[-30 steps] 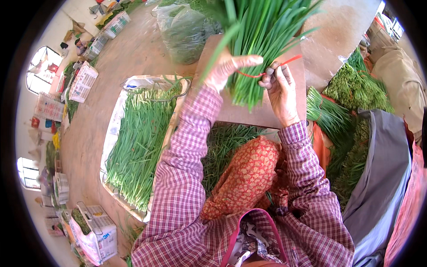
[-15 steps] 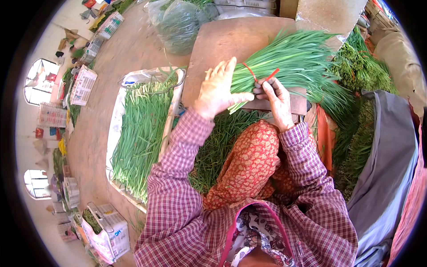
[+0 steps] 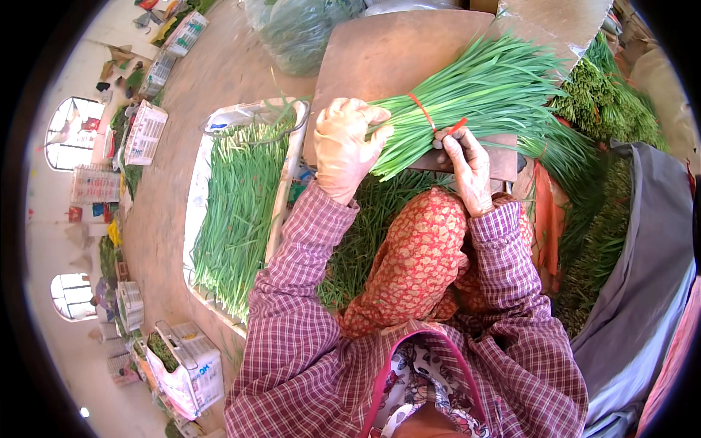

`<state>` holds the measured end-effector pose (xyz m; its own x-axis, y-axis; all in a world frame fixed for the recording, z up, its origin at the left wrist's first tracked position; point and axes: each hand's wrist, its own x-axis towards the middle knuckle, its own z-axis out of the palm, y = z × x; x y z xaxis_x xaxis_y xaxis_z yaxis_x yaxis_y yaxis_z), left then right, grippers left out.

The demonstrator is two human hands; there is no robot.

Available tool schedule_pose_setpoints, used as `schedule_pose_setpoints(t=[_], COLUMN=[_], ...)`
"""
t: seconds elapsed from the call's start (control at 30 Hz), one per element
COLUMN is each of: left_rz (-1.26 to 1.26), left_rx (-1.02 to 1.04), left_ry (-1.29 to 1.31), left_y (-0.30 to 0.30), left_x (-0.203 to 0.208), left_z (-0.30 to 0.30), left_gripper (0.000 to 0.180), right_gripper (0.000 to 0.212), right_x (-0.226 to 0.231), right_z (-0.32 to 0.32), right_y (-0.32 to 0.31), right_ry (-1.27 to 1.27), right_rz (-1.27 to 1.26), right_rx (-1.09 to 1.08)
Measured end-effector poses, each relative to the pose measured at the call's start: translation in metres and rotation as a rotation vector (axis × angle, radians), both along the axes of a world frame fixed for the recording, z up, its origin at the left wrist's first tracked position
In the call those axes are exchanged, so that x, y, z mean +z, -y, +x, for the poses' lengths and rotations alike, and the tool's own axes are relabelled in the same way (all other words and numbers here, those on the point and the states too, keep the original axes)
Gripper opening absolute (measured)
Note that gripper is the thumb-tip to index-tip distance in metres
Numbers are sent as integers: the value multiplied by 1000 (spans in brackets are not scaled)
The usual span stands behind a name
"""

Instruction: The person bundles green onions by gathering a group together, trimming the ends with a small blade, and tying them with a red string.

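A bundle of garlic chives [image 3: 475, 95] lies slanting across a brown board [image 3: 398, 55], its leafy tips to the far right. A red tie [image 3: 421, 109] circles it near the stem end. My left hand [image 3: 347, 150] is curled around the cut stem ends, thumb and forefinger on either side of them. At the bundle's near side, my right hand [image 3: 469, 168] pinches the twisted red tie by its ends, one of which sticks up above the fingertips. The underside of the bundle is hidden.
A white crate [image 3: 196, 197] of loose chives stands left of the board. More chives [image 3: 350, 248] lie below the board's near edge. Tied green bundles [image 3: 613, 109] and a grey cloth [image 3: 642, 248] are at right. A plastic bag [image 3: 296, 33] sits beyond.
My left hand has gone from spread fingers beside the stem ends to curled around them. My right hand still pinches the tie. The whole view has shifted slightly.
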<state>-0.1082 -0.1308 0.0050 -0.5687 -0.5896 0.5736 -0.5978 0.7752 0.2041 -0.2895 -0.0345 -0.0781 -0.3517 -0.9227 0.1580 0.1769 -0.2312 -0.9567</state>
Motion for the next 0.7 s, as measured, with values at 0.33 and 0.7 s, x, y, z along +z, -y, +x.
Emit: schedule_pose_setpoints(t=[0.33, 0.7], left_rz=[254, 500], left_rx=[-127, -166], left_ry=[-25, 172], left_y=[13, 27], left_x=[0, 15], left_z=[-5, -10], left_gripper=[22, 18], right_gripper=[19, 17], right_x=[-8, -8], right_z=[-3, -3], right_y=[-1, -4], right_ry=[-29, -46], right_rz=[-13, -18], right_rx=[-18, -26])
